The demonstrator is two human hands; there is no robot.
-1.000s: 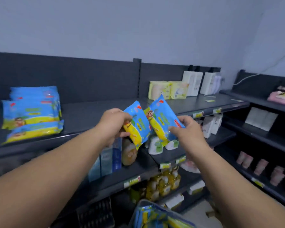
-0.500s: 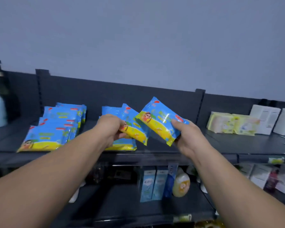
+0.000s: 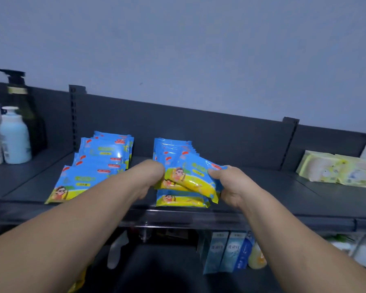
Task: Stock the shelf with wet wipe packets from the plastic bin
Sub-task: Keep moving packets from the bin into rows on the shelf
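Over the right-hand stack (image 3: 173, 149) on the shelf (image 3: 273, 187), your right hand (image 3: 228, 183) pinches one wet wipe packet (image 3: 191, 176) by its edge and your left hand (image 3: 151, 177) grips a second packet (image 3: 167, 184) beneath, held flat to land squarely.

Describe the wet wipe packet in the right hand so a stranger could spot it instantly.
Find the dark upper shelf; of the two blue-and-yellow piles on it, take the right stack. Over its front, the right hand pinches one wet wipe packet by its right edge. Unlike the flat stacked ones, it is tilted and uppermost.
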